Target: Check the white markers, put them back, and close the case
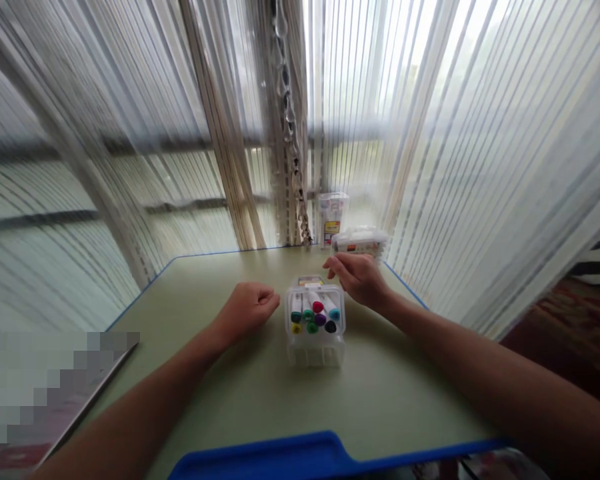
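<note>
A clear plastic case point(315, 353) stands on the table in front of me with its lid toward the back. Several markers point(318, 307) lie in it, their caps facing me in red, green, teal, purple, yellow, light blue and black. Just left of the case rests my left hand point(250, 308), curled into a loose fist with no object showing in it. My right hand point(359, 277) is to the back right of the case, fingers bent inward and nothing visible in them. Neither hand appears to grip the case.
Behind my right hand lies another clear case point(360, 243) with a handle, and an upright clear package point(333, 220) stands beside it. The light green table point(220, 407) has a blue rim. Sheer curtains point(360, 100) and a hanging bead string point(287, 107) border its far side.
</note>
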`<action>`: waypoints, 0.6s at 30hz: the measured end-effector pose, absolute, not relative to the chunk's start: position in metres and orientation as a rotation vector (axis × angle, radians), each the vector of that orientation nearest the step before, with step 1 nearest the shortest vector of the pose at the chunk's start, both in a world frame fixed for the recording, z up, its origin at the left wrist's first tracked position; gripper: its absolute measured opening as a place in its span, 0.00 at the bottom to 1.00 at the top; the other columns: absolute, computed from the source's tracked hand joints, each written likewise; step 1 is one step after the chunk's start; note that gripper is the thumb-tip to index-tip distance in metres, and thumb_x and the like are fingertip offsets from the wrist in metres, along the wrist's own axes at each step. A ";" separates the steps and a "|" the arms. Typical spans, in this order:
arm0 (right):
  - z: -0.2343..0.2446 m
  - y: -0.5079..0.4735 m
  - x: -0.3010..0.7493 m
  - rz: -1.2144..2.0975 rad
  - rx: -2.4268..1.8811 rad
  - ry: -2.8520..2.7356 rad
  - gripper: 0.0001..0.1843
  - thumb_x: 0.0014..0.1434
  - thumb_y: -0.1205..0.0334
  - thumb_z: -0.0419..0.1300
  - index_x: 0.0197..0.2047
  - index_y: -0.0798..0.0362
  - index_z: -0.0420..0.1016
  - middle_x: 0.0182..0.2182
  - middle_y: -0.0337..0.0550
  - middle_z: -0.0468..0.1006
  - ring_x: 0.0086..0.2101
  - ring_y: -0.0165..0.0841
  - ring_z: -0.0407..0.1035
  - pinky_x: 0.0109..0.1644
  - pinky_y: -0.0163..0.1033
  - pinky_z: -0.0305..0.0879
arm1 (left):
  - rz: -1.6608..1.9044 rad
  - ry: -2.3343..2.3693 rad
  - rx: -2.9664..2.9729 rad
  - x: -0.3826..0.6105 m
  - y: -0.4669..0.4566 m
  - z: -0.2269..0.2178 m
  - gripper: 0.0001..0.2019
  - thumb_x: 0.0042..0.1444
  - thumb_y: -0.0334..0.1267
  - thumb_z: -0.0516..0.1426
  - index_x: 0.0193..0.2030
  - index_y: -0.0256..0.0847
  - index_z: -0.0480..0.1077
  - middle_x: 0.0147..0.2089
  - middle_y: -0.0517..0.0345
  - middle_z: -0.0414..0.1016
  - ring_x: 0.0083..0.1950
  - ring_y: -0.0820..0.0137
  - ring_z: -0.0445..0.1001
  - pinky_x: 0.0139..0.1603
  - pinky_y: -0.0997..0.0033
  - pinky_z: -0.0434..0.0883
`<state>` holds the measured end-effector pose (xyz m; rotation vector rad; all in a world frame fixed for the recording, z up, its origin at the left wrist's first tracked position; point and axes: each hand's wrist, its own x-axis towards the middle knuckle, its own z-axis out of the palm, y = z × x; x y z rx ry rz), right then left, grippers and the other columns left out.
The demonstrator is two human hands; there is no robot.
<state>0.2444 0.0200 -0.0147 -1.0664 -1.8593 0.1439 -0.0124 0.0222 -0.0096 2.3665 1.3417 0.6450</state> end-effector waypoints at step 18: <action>-0.016 0.022 0.247 0.334 -1.061 -1.839 0.24 0.70 0.51 0.49 0.34 0.56 0.79 0.23 0.42 0.80 0.20 0.29 0.70 0.30 0.35 0.64 | 0.594 1.361 2.316 -0.012 0.020 -0.008 0.14 0.50 0.43 0.48 0.17 0.41 0.52 0.22 0.64 0.43 0.26 0.76 0.49 0.29 0.71 0.45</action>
